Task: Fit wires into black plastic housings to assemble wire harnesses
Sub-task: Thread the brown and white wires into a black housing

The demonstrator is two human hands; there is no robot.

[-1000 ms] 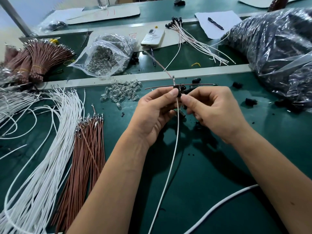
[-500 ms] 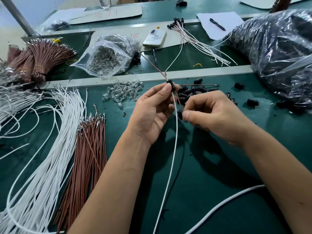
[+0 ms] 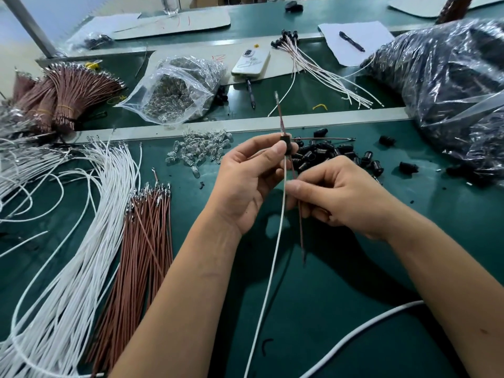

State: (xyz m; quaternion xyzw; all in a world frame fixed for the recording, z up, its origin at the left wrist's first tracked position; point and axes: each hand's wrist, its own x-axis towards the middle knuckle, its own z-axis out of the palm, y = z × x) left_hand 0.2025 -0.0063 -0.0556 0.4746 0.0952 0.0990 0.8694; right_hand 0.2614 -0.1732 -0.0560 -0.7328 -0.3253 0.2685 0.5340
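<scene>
My left hand (image 3: 246,178) pinches a small black housing (image 3: 286,144) between thumb and fingertips above the green table. A brown wire (image 3: 281,115) passes through the housing, its metal tip pointing up and away. A white wire (image 3: 275,246) hangs from the housing down toward me. My right hand (image 3: 338,195) sits just below and right of the housing and pinches the lower part of the brown wire (image 3: 301,236), which trails down past its fingers. Loose black housings (image 3: 327,156) lie in a heap behind both hands.
White wires (image 3: 68,241) and brown wires (image 3: 147,236) lie in bundles at left. Clear bulbs (image 3: 201,151) sit behind my left hand, a bag of them (image 3: 177,91) further back. A big plastic bag of black parts (image 3: 447,85) fills the right. Finished harnesses (image 3: 321,66), a phone (image 3: 251,62).
My left hand has lifted the housing upright. My right hand has slid down and away from the housing along the brown wire, which now runs through it top to bottom.
</scene>
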